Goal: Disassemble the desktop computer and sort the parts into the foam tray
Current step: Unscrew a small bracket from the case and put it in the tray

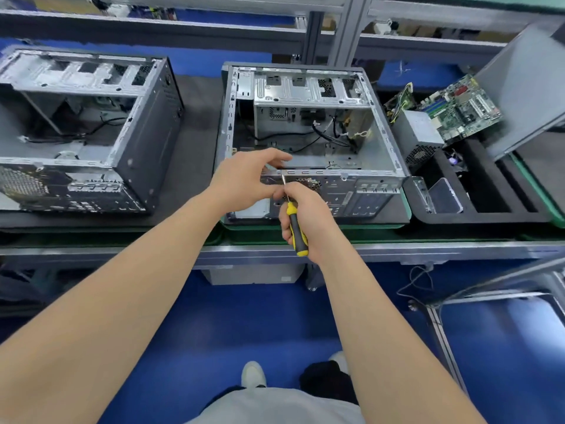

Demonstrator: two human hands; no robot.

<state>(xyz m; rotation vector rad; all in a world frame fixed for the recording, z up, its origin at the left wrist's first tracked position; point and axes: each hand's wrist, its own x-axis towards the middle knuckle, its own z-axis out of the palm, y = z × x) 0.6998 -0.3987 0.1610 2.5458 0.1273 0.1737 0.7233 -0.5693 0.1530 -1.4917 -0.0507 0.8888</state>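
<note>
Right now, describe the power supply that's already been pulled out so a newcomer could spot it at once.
Find the black foam tray, right of the middle open grey metal computer case. At the tray's far end stands a plain grey metal box with a mesh vent facing you. Unlike the green motherboard leaning beside it, it is closed sheet metal.
</note>
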